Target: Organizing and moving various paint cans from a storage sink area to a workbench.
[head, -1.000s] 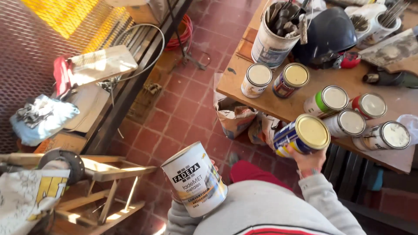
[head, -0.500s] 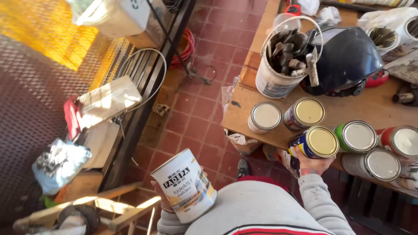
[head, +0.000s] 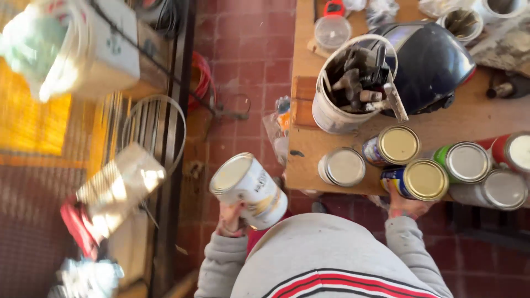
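— Where's the left hand?

— Low in the head view, left of the torso. The forearm in a grey sleeve comes up from the bottom edge, elbow bent, and the fingers curl upward in a closed grip, palm turned in toward the body.

— And the right hand?

— On the other side of the torso, raised a little higher and reaching forward. The grey cuff sits at the wrist, the fingers wrapped from below in a closed grip. Specks of paint show on the skin.

— Do the hands touch?

— No, they're well apart, the chest between them.
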